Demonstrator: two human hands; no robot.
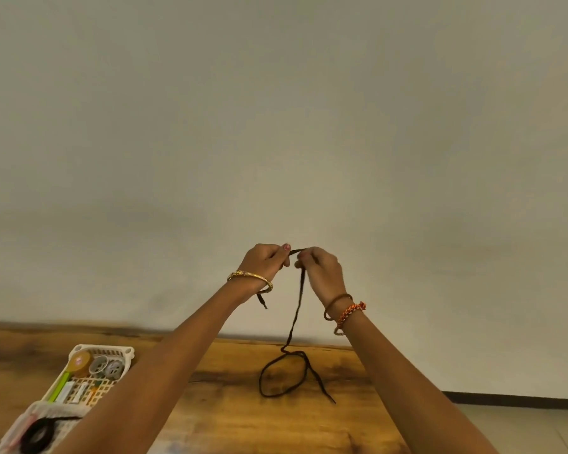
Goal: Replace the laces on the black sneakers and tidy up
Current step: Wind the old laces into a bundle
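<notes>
A dark shoelace (296,317) hangs from my raised hands down to the wooden table (230,417), where its lower part lies in a loop with one end trailing right. My left hand (267,261) pinches the lace near its top, and a short tail dangles below that wrist. My right hand (320,269) pinches the same lace right beside the left, fingers curled. Both hands are held well above the table in front of the wall. No sneakers are in view.
A white lattice tray (105,349) with tape rolls, a green pen and small items sits at the table's left. Nearer me lies a light pouch (17,424) with a black lace on it. The table's right edge meets tiled floor (518,430).
</notes>
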